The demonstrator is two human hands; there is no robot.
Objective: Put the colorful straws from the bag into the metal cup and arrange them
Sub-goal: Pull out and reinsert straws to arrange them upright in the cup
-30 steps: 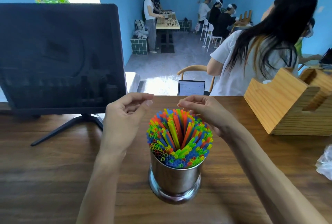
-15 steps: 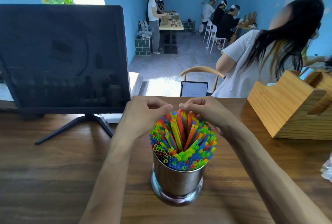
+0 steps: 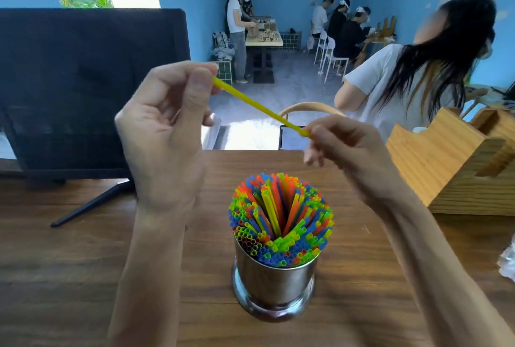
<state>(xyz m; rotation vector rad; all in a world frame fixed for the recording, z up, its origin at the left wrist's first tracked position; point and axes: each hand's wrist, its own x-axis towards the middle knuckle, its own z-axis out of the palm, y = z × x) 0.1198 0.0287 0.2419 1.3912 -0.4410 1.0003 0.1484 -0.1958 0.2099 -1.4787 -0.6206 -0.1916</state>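
A shiny metal cup [image 3: 274,282] stands upright on the wooden table [image 3: 69,277], packed with colorful straws [image 3: 280,220] that fan outward at the top. Above and behind the cup, a single yellow straw [image 3: 260,107] is held nearly level, slanting down to the right. My left hand [image 3: 167,135] pinches its upper left end between thumb and fingers. My right hand [image 3: 345,148] pinches the lower right end. Both hands are lifted clear of the cup. At the right edge lies a scrap of clear plastic bag [image 3: 508,263].
A dark monitor [image 3: 83,90] on a black stand fills the left rear of the table. A wooden box [image 3: 451,162] sits at the right rear. Beyond the table edge are a chair back [image 3: 309,108], a small screen [image 3: 291,139] and a seated person [image 3: 412,79].
Both hands were at the straw tops in the cup. They have since risen, drawing one yellow straw out and holding it by its two ends above the cup.
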